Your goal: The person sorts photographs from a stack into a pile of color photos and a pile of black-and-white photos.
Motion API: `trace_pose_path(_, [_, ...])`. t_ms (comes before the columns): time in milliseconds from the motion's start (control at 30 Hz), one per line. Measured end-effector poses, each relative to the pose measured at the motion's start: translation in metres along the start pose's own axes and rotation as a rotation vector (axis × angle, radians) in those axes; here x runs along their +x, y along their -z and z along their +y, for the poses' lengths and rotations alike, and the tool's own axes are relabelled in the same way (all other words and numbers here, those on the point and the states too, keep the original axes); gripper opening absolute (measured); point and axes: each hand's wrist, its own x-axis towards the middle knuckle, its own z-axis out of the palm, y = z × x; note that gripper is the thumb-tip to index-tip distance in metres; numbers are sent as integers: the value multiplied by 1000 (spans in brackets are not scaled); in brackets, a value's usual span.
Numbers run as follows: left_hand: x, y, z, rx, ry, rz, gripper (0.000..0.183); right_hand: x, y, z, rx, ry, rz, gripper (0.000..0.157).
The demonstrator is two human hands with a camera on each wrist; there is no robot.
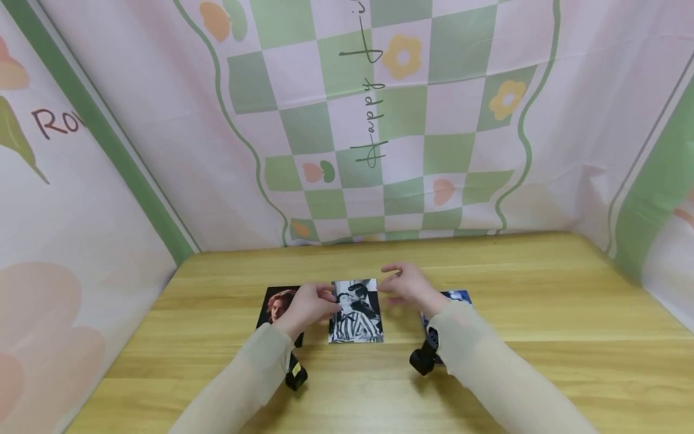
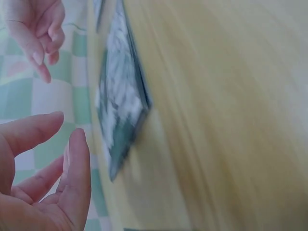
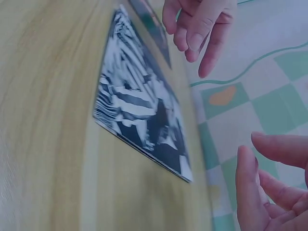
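Note:
A black-and-white photo card (image 1: pixel 355 319) of two people, one in stripes, lies flat on the wooden table. In the right wrist view this card (image 3: pixel 139 103) shows a thin layered edge, like a small stack. My left hand (image 1: pixel 309 308) hovers by its left side, fingers loosely bent and holding nothing. To its right, my right hand (image 1: pixel 409 285) hovers, thumb and fingers apart, with nothing between them. Left of the middle lies a dark card (image 1: pixel 271 306) with a red-haired person, partly hidden by the left hand. A bluish card (image 1: pixel 458 296) is mostly covered by the right arm.
The wooden table (image 1: pixel 520 361) reaches back to a hanging cloth (image 1: pixel 406 114) with green and white checks and flowers. Cloth panels also hang at both sides. Black wrist cameras (image 1: pixel 424 358) are strapped beneath both forearms, low over the table.

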Motion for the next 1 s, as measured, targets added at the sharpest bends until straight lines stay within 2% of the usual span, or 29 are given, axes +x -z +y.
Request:
trace_pose_path(333, [-7, -16, 23, -56, -80, -47, 46, -13, 32, -6, 9, 48, -16, 57])
trace_pose_path(533, [-8, -33, 32, -93, -107, -67, 45, -25, 52, -2, -18, 100, -41, 57])
trace_pose_path(800, [-10, -55, 45, -175, -67, -111, 41, -37, 72, 6, -15, 119, -58, 58])
trace_pose_path(1000, [-12, -71, 50, -184, -77, -141, 41, -44, 87, 17, -3, 108, -58, 58])
